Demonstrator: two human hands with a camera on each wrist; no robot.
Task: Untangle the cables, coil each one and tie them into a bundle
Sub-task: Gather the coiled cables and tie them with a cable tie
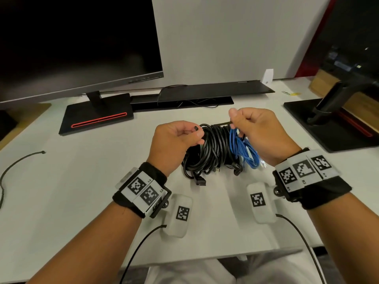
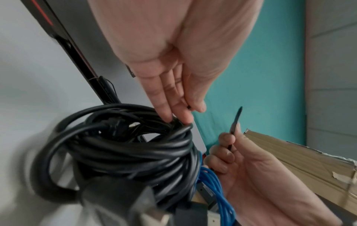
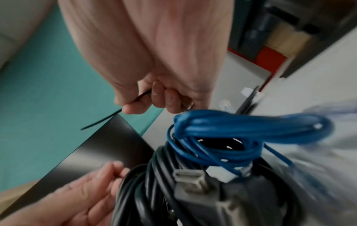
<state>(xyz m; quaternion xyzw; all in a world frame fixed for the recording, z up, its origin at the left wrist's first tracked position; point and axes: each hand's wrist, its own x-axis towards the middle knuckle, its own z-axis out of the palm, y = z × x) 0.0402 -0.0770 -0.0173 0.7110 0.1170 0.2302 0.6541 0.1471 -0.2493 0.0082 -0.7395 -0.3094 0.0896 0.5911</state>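
My right grip (image 1: 254, 130) pinches the thin black tie (image 3: 108, 117); my left grip (image 1: 176, 138) pinches its small head against the black coils (image 1: 213, 148). Blue cable (image 1: 244, 148) sits bundled beside them, held just above the white tabletop (image 1: 82, 181).

Bare desk (image 1: 82, 181) lies open to the left of the coiled cables (image 1: 213, 152), crossed only by a loose black cord (image 1: 12, 167) near the edge. Behind them, the monitor base (image 1: 96, 117) and a flat black bar (image 1: 205, 94) block the way; another stand (image 1: 328, 124) crowds the right.
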